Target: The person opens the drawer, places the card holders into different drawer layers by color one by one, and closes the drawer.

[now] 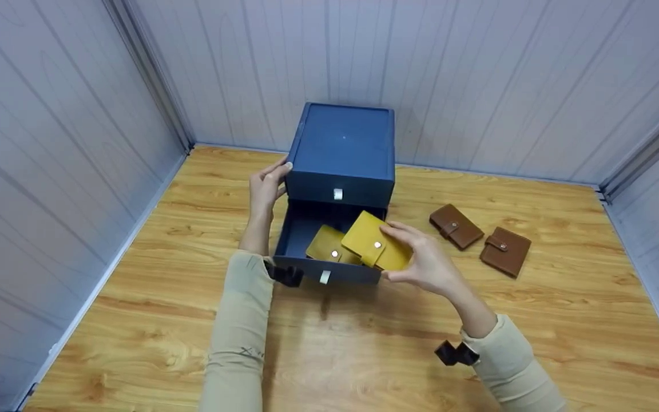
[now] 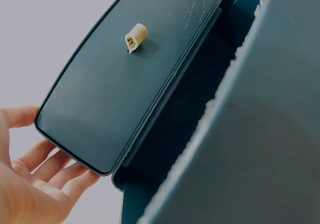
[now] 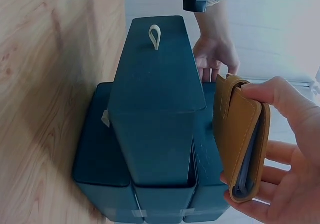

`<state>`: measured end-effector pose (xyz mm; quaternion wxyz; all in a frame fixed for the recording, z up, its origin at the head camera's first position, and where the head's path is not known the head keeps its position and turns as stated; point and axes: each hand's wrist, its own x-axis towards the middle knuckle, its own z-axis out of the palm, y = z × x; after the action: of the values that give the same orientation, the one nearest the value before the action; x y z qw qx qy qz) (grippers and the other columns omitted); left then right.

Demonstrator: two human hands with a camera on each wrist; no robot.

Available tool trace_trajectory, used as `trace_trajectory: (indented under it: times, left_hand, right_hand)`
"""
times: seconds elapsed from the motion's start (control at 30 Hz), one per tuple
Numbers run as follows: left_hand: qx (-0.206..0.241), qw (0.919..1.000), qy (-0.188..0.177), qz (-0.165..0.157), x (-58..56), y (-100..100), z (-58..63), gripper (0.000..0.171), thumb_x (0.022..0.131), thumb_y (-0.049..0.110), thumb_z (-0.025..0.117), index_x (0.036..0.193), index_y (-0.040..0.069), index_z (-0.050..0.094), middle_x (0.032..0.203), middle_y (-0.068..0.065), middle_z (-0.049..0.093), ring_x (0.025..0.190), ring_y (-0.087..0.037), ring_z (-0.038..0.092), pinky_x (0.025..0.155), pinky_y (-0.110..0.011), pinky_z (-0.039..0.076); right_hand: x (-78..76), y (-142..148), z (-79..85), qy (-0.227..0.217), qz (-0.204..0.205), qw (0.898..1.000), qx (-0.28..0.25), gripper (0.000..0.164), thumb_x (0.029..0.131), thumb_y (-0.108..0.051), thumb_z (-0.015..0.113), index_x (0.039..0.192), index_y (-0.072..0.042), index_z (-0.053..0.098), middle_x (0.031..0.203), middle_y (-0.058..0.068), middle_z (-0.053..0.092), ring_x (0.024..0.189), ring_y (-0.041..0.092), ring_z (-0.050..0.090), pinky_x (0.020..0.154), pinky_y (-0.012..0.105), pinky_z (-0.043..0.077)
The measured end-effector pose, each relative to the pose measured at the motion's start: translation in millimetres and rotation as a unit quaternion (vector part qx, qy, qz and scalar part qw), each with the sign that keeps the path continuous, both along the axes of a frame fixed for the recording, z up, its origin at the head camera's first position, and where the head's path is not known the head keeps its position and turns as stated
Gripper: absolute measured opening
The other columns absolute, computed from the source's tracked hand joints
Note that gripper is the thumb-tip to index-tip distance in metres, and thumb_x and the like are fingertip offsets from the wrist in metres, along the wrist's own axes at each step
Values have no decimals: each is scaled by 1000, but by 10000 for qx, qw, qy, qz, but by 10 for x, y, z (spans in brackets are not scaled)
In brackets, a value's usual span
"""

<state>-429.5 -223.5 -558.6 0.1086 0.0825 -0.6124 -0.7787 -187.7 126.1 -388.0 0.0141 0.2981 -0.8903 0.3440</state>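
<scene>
A blue drawer cabinet (image 1: 344, 137) stands against the back wall, with its middle drawer (image 1: 301, 266) pulled out. My left hand (image 1: 266, 186) touches the cabinet's left side near the front top corner. In the left wrist view, the left thumb and fairly straight fingers rest along the edge of the top drawer's front (image 2: 110, 88). My right hand (image 1: 429, 260) pinches a yellow snap-strap card holder (image 1: 366, 232) over the right part of the drawer. Thumb and fingers grip it by its edges in the right wrist view. A darker yellow card holder (image 1: 322, 243) lies inside the drawer, partly hidden.
Two brown snap-strap card holders (image 1: 460, 229) (image 1: 509, 252) lie on the wood-grain surface (image 1: 152, 320) right of the cabinet. Pale panelled walls (image 1: 478, 86) enclose the back and both sides. The drawers have small white pull loops (image 1: 338, 194).
</scene>
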Motion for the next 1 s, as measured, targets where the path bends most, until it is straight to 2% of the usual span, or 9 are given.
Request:
trace_trajectory:
  times: [0.07,0.23,0.5,0.67,0.9,0.97,1.0]
  left_hand:
    - [54,9999,139,60,-86,-21,-95,44,66,45,74,106,30,66,110,-2,61,97,-17,59,76,-39,48]
    - [126,9996,220,127,-161,-33,-185,43,65,43,75,105,29,67,109,-2,61,96,-18,59,76,-41,48]
    - [-31,9996,234,175,-140,-35,-165,46,64,48,74,106,30,66,107,-1,62,95,-17,60,75,-40,48]
    - [-52,9997,183,183,-133,-40,-155,46,64,48,74,106,30,67,108,0,62,96,-16,59,75,-40,48]
    - [-93,9998,108,156,-173,-66,-209,47,64,50,73,107,32,66,109,2,61,97,-15,59,77,-40,47]
    - [-100,9999,75,108,-148,-65,-186,48,64,51,73,107,34,65,110,3,60,97,-14,58,76,-38,48]
    - [-105,9999,32,92,-99,-51,-131,47,64,51,73,107,34,65,110,4,60,97,-13,58,76,-36,48]
  right_hand:
    - [-21,-45,5,-14,72,10000,1,75,62,-18,79,128,-6,48,132,14,41,115,31,42,83,40,41]
    - [-77,-163,16,-50,259,9996,26,74,62,-19,79,128,-4,48,133,15,41,116,31,42,84,38,41]
    - [-165,-312,34,-314,392,9987,5,73,63,-17,78,128,-4,48,133,15,40,119,31,38,88,39,39]
    - [-232,-381,36,-398,451,9981,159,73,65,-19,77,129,-5,47,134,13,40,120,30,37,85,38,40]
    - [-318,-473,28,-403,577,9973,196,73,64,-19,77,130,-4,46,133,15,40,118,30,39,81,36,42]
    - [-338,-495,24,-401,614,9971,192,73,64,-19,76,129,-4,46,133,15,40,118,30,39,81,36,42]
    - [-347,-506,23,-388,632,9971,193,73,64,-19,76,129,-4,46,133,15,40,118,30,39,81,36,42]
